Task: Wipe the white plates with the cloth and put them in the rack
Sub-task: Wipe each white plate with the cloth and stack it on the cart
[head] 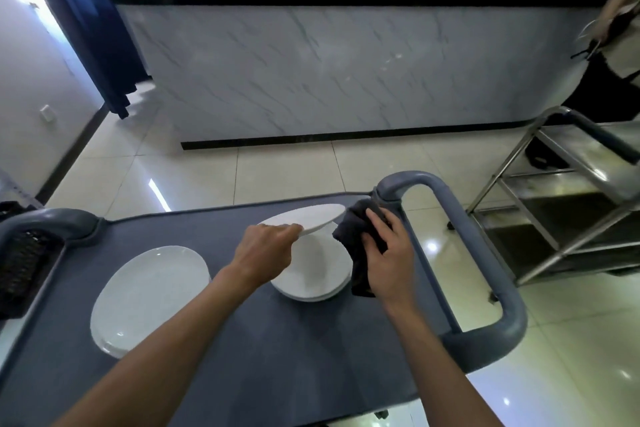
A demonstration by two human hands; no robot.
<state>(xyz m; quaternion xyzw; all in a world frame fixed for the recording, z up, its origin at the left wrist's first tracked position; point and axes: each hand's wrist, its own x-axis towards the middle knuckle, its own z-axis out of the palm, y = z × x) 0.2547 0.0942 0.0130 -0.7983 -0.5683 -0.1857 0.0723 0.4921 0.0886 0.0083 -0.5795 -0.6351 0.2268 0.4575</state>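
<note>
Left hand (265, 250): grip pinches the near rim of one white plate (308, 215), lifted clear and tilted, far edge raised toward the cart's handle. Right hand (388, 253): fingers curled round a dark cloth (356, 239), bunched, its free end hanging down past the palm. Cloth touches the raised plate at its right edge.

Directly under the raised plate: right stack of white plates (318, 274) on the grey cart top (242, 340), which serves as the tabletop. The hanging cloth end overlaps the stack's right rim. Left stack of white plates (149, 295) lies well apart, toward the near-left of the cart top; the left forearm crosses just beside it.

Cart: looped grey handle (478, 253) at the right end, just behind the cloth hand; a second grey handle (52, 222) at the left end. Black slatted rack (20, 263) at the far left edge, partly cut off by the frame.

Surroundings: steel shelf trolley (561, 204) right of the cart, on pale floor tiles. Marble-faced bar counter (329, 69) with black top across the room. Blue curtain (86, 21) at upper left. Another person (616, 55) at the upper right edge, blurred.
</note>
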